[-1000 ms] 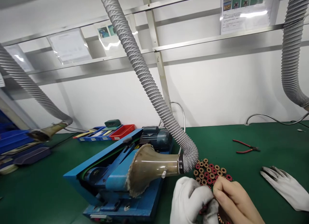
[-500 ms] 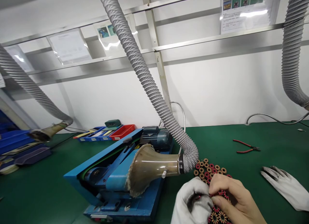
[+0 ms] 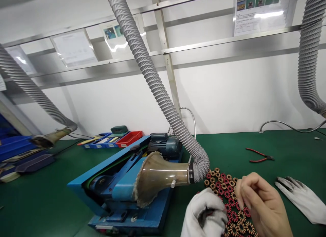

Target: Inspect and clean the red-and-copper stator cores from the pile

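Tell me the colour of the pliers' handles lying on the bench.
Red; the pliers show clearly in the head view, on the green bench.

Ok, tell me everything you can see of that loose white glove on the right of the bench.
The loose white glove lies flat and empty on the green mat, fingers pointing left toward the bare right hand. It looks like knit fabric with darkened, soiled fingertips. Nothing touches it; its cuff runs out of frame.

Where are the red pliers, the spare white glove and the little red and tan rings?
red pliers (image 3: 259,155), head view, handles.
spare white glove (image 3: 304,198), head view, palm.
little rings (image 3: 221,180), head view, pile's far part.
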`<state>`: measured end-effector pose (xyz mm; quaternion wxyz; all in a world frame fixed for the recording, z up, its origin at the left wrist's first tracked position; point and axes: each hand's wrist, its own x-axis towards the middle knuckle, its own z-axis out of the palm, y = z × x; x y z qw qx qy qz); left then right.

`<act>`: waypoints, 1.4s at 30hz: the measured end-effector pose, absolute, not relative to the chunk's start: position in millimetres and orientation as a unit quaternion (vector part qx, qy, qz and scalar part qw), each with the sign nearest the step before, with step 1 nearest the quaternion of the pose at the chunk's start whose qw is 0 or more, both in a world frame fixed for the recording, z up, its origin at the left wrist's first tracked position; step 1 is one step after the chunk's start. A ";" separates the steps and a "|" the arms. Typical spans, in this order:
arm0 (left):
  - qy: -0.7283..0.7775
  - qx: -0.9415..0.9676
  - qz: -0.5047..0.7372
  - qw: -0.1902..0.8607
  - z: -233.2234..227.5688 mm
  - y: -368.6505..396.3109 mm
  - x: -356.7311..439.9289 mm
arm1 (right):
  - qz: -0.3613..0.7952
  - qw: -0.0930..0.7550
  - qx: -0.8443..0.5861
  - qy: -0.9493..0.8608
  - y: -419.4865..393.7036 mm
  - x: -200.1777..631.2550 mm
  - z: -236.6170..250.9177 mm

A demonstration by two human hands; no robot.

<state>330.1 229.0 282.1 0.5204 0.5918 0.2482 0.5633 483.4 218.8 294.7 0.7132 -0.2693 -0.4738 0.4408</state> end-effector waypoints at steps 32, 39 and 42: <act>0.395 0.520 0.620 0.436 301.9 237.2 333.8 | 0.606 0.619 -0.273 -0.418 234.6 460.5 287.5; 0.278 0.478 0.667 0.499 293.9 245.2 331.0 | 0.600 0.624 -0.295 -0.404 228.8 451.8 290.0; 0.253 0.458 0.687 0.503 281.2 254.1 329.0 | 0.613 0.621 -0.286 -0.396 227.9 449.0 294.1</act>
